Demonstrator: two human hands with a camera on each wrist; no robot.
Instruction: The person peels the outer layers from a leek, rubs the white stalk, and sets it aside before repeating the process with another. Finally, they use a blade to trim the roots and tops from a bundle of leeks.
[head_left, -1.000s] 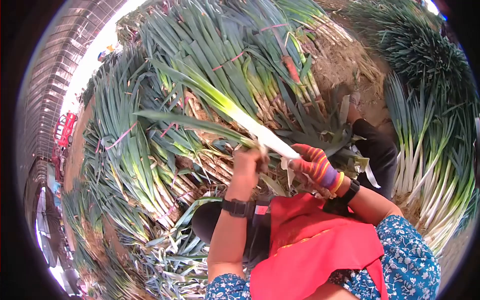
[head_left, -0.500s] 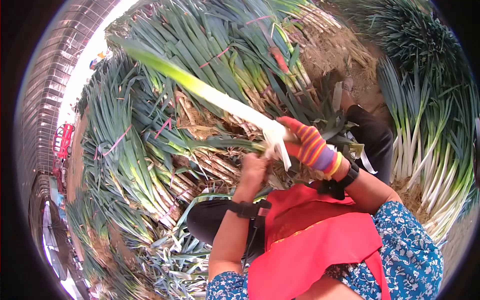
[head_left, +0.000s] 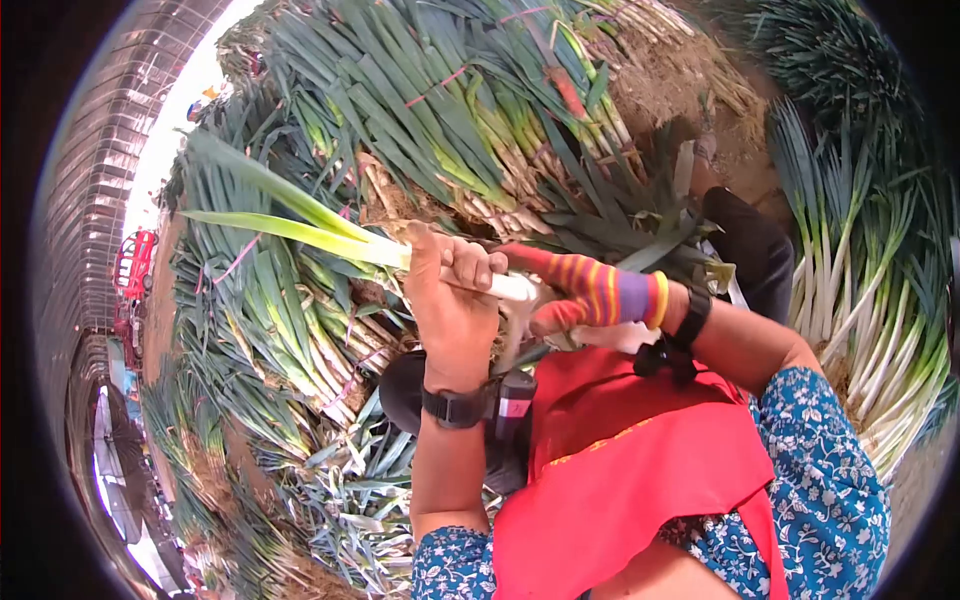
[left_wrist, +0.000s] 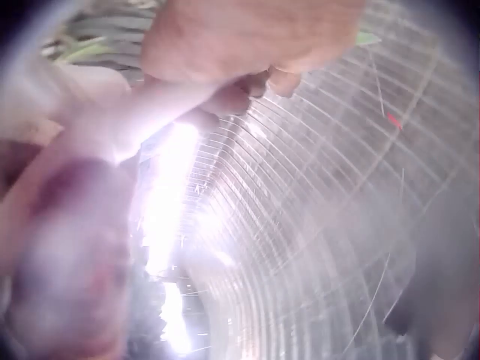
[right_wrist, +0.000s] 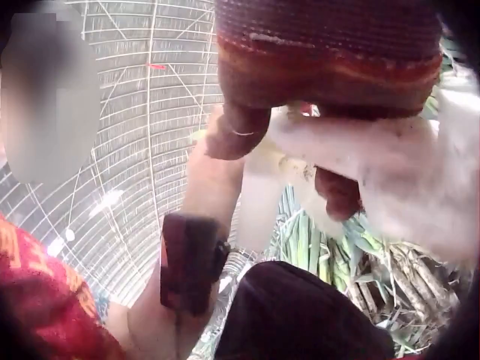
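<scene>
In the head view the bare left hand [head_left: 455, 305] grips a leek [head_left: 345, 245] round its white stem, with the green leaves pointing to the upper left. The gloved right hand [head_left: 605, 290], in striped knit, is at the stem's root end and pinches pale, loose outer layers [head_left: 515, 325] between fingers and thumb. In the left wrist view the left hand [left_wrist: 251, 37] curls over the white stem [left_wrist: 161, 112]. The right wrist view has the glove [right_wrist: 330, 67] around whitish layers [right_wrist: 352, 150], partly blurred.
Tied leek bundles [head_left: 400, 95] cover the ground ahead and to the left. More leeks [head_left: 850, 260] lie at the right. A red-handled tool [head_left: 566, 92] rests on the bundles. Bent knees in dark trousers [head_left: 750, 235] flank a red apron [head_left: 640, 460].
The left hand has moved up from below the leek and now grips its stem. The leek has shifted left and lower, and the right hand's fingers have moved to its root end.
</scene>
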